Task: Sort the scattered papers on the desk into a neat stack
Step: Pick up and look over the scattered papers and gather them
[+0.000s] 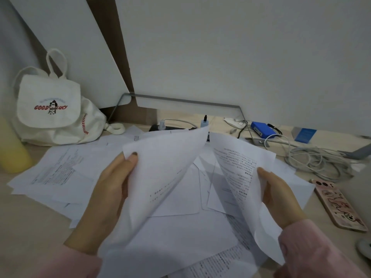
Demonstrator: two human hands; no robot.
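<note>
- The scattered papers (60,173) are spread loosely across the middle of the counter (30,221), overlapping at all sorts of angles. Some are printed side up and some are blank.
- You're holding two sheets up off that pile, one in each of your hands, and they fan apart in a V.
- Your left hand (108,193) is grasping the left sheet (164,167) by its edge, with the thumb on the front and the fingers hidden behind it. The sheet curls up and away from you, and faint print shows on it.
- Your right hand (281,199) is gripping the right sheet (239,167) the same way, thumb pressed on the printed face. The paper bends around the hand and droops down toward your pink sleeve (309,249).
- Both raised sheets sit over the centre of the pile, and their top corners come close to each other near the back.
- A white canvas backpack (52,109) with "GOOD LUCY" on the flap sits at the back left, just beside the papers.
- Something yellow and blurry (12,149) is at the far left edge; I can't tell what it is.
- Behind the pile there's a black power strip (170,127) with plugs in it, under a thin metal stand frame (180,100).
- A tangle of grey cables (313,161) is off to the right, with a blue box (263,129) behind it.
- A phone in a pink cartoon case (339,205) lies on the counter by your right wrist, near the edge of the papers.
</note>
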